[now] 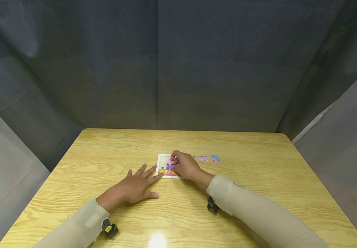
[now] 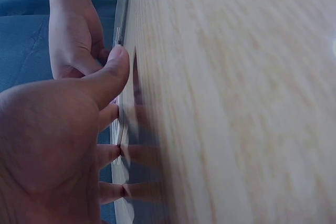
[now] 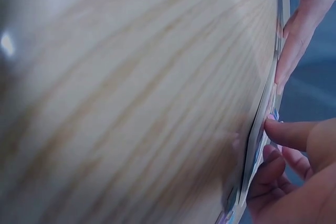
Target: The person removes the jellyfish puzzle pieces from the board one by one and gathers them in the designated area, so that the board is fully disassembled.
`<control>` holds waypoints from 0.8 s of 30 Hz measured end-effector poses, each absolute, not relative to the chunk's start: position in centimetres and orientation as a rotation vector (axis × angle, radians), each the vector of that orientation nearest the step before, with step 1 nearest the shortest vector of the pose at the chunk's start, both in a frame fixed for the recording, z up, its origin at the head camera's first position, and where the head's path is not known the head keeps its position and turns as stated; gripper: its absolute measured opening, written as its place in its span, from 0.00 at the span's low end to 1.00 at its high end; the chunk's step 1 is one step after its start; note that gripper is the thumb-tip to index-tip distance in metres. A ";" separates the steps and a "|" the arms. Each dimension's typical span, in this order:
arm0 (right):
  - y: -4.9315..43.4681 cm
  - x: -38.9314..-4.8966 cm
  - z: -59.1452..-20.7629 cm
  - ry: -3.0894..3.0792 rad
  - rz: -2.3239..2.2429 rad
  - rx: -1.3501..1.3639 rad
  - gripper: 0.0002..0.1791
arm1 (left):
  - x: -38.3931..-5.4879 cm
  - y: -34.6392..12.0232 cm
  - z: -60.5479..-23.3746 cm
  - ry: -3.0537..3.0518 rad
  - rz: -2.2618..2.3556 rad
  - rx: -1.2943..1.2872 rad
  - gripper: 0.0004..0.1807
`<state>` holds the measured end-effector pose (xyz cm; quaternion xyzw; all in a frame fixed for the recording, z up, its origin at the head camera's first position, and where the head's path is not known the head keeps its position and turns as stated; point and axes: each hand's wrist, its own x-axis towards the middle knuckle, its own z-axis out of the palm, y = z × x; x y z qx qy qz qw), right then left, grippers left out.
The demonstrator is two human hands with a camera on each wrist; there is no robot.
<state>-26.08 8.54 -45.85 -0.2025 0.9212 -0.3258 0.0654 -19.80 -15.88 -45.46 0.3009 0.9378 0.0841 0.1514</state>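
A small jigsaw puzzle in a white-rimmed tray (image 1: 170, 177) lies on the table, its lower part filled with yellow, orange and pink pieces. My left hand (image 1: 135, 187) rests flat with spread fingers, the fingertips at the tray's left edge. Over the tray's right side, my right hand (image 1: 188, 166) pinches a pink puzzle piece (image 1: 169, 163) between thumb and curled fingers, low against the puzzle. Those fingers hide part of the piece. The upper left of the tray shows its pale bare base.
To the right of the tray lie a loose pink piece with eyes (image 1: 203, 159) and a blue-and-pink piece (image 1: 215, 158). Another bluish piece (image 1: 193, 156) is partly hidden behind the right hand. Dark curtains (image 1: 178, 69) hang behind the wooden table (image 1: 119, 144).
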 end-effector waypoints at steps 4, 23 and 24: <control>8.6 -26.1 -45.9 2.763 -1.027 -0.639 0.15 | -19.8 -15.9 -45.5 2.694 0.238 0.857 0.43; 9.3 -26.3 -46.1 2.676 -1.298 -0.461 0.07 | -19.8 -15.8 -45.4 2.692 0.218 0.856 0.44; 9.4 -26.3 -46.1 2.675 -1.302 -0.455 0.07 | -19.8 -15.7 -45.4 2.691 0.218 0.856 0.44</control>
